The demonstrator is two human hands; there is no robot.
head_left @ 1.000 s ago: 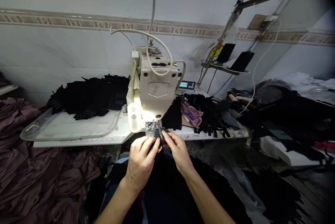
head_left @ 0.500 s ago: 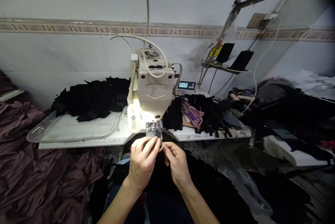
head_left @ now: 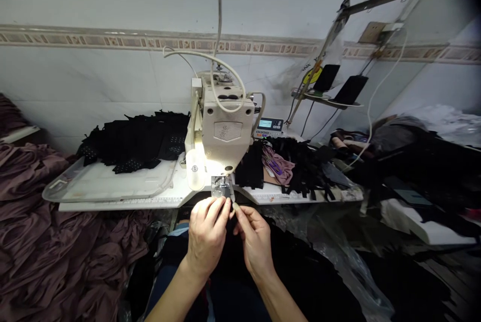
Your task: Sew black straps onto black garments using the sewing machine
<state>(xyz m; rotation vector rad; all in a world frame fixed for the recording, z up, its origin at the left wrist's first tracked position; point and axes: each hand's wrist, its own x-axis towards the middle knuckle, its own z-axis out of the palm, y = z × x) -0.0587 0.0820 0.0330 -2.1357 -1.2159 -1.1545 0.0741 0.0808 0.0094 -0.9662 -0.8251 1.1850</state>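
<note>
Just in front of the needle, my left hand (head_left: 208, 234) has its fingers pressed together on a small piece of black fabric (head_left: 226, 192), which shows as a dark patch under the presser foot. My right hand (head_left: 255, 239) pinches the near edge of that fabric between thumb and forefinger, close beside the left fingertips. Most of the piece is hidden by my fingers. Over it stands the white sewing machine (head_left: 227, 131), its lamp (head_left: 195, 169) lighting the needle area.
Black cut pieces (head_left: 131, 141) lie on a clear plastic tray (head_left: 78, 186) to the left. Right of the machine are black straps (head_left: 304, 161), a mauve cloth bundle (head_left: 280, 166) and a control panel (head_left: 268, 125). Mauve fabric (head_left: 75, 257) heaps up at left; black thread cones (head_left: 350, 90) stand at right.
The view has shifted slightly, so the machine and table sit a little further right. Both hands stay at the needle, and the right thumb and fingertips have shifted slightly on the fabric edge.
</note>
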